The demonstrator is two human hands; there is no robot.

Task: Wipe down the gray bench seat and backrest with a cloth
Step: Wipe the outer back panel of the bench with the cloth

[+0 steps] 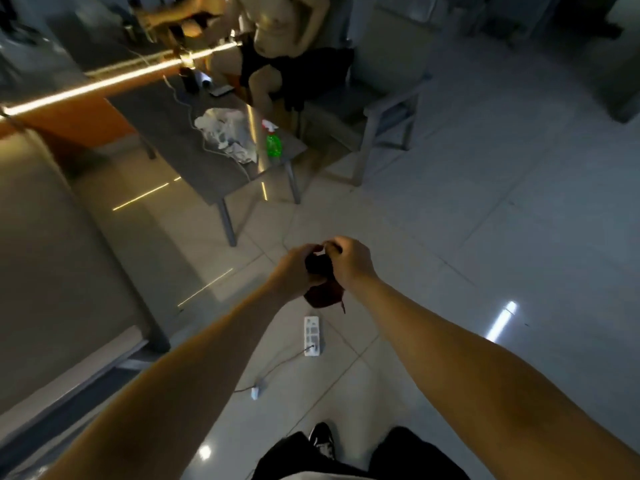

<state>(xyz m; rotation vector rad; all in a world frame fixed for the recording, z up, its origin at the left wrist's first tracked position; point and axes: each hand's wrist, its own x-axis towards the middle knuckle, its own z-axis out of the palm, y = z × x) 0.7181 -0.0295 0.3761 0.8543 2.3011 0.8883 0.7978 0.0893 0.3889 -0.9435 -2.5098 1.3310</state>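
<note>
Left hand [298, 268] fingers curl round the dark red cloth [322, 295]; right hand [350, 261] fingers pinch its top, above the tiled floor [450, 244]. Gray bench [52, 244] stands leftward, apart.

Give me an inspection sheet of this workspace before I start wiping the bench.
Surface: gray bench at the left, cloth not on it.
Job's things: dark red cloth, bunched, held in the air above the tiled floor.
Clutter: crumpled white bags and green spray bottle on the low table.
Hands: left hand and right hand both grip the cloth.
Cables: white power strip on the floor; dark cord runs from it toward a white adapter.
Surroundings: seated person beyond the table, gray armchair beside.
</note>
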